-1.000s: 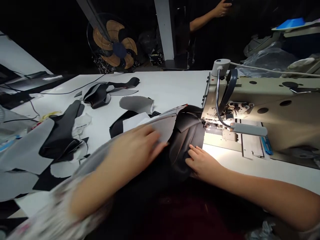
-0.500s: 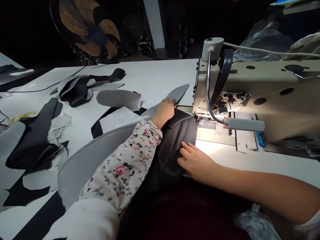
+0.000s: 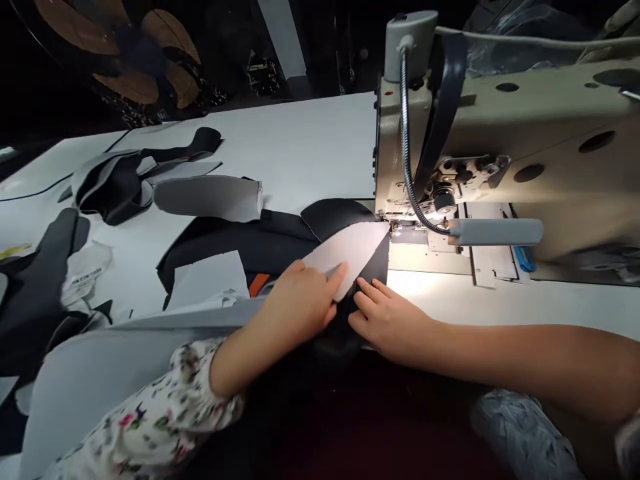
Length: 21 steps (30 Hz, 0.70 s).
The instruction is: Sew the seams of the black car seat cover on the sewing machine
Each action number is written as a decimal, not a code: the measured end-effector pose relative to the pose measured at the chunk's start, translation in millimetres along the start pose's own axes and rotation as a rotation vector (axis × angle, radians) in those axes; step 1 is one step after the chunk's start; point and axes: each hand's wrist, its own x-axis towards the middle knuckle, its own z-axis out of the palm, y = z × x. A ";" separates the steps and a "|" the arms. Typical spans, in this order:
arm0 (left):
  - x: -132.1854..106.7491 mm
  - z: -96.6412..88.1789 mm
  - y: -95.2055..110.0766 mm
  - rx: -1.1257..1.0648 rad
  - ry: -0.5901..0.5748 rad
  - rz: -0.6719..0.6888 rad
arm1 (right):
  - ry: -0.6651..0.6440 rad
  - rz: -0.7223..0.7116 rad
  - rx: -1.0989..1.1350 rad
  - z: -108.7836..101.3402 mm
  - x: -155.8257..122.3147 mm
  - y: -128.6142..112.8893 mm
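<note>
My left hand (image 3: 305,293) is closed on a black leather piece, at its turned-up flap (image 3: 357,247) with the pale backing facing up. The flap's pointed tip lies by the presser foot of the sewing machine (image 3: 550,157). My right hand (image 3: 393,320) lies to the right with fingers stretched out, their tips on the dark leather (image 3: 377,265) beside the flap. A wide grey-backed panel (image 3: 115,360) spreads out under my left forearm. Behind the flap, a rounded black piece (image 3: 337,217) reaches up to the machine. Folds near my lap are too dark to make out.
A grey lamp (image 3: 500,232) on a bendable neck lights the needle area. A blue-handled tool (image 3: 524,258) lies on the machine bed. Loose leather pieces (image 3: 207,197) and a white paper (image 3: 207,280) cover the table's left side. A fan (image 3: 145,50) stands behind.
My left hand has come toward me and left, and the leather flap is now turned over, pale side up. My right hand has hardly moved. The camera view has shifted.
</note>
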 end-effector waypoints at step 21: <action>62.5 -12.2 16.4 -0.177 0.038 -0.077 | 0.447 -0.024 -0.179 11.5 -12.8 -11.7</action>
